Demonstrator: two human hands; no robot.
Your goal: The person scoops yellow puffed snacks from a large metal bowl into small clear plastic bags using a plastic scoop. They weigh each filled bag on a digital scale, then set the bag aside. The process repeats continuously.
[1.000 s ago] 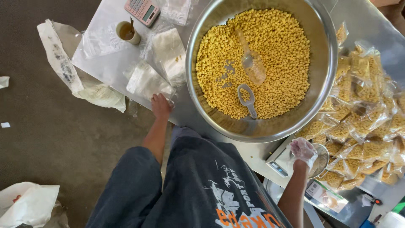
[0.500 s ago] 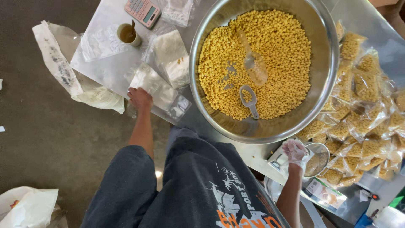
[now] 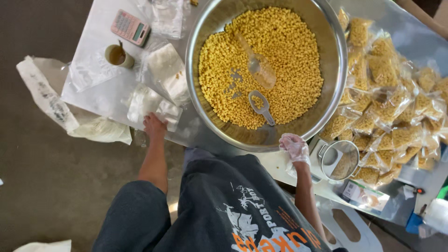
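Two hands are seen: the left hand (image 3: 154,125), fingers pressed flat on the stack of clear bags (image 3: 149,103), should peel one bag only, while the gloved right hand (image 3: 295,147), loosely curled and empty, rests by the steel bowl (image 3: 205,116).

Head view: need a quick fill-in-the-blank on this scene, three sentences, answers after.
1. The left hand rests on a stack of clear ____ bags.
2. The right hand, at the rim of the steel bowl, wears a thin clear ____.
3. Two scoops lie on the ____ puffed snacks in the bowl.
Missing words: plastic; glove; yellow
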